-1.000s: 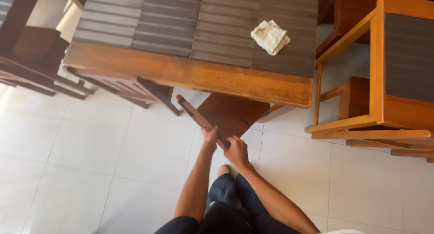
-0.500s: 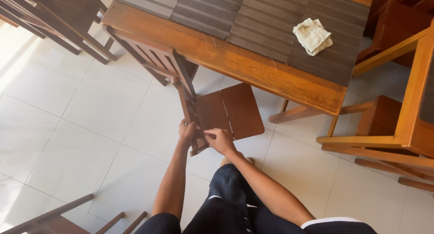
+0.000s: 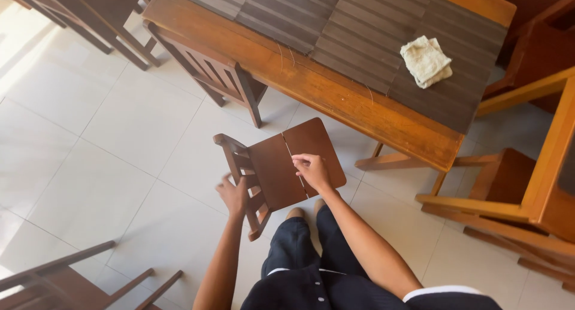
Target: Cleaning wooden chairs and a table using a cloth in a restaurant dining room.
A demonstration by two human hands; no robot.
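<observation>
A brown wooden chair (image 3: 272, 166) stands on the pale tiled floor just in front of my legs, its seat pulled out from under the long wooden table (image 3: 335, 91). My left hand (image 3: 232, 196) grips the slatted backrest of the chair. My right hand (image 3: 311, 171) rests on the seat near its middle seam, fingers curled against the wood. A crumpled cream cloth (image 3: 426, 60) lies on the table's dark slatted top, far from both hands.
Another chair (image 3: 206, 70) is tucked at the table's left side. More wooden furniture (image 3: 527, 190) stands at the right. A chair frame (image 3: 72, 280) is at the lower left, and dark chairs (image 3: 84, 13) at the upper left.
The chair has come out from the table and its seat now lies flatter and more exposed. My right hand has shifted from the backrest edge onto the seat. The view has swung left.
</observation>
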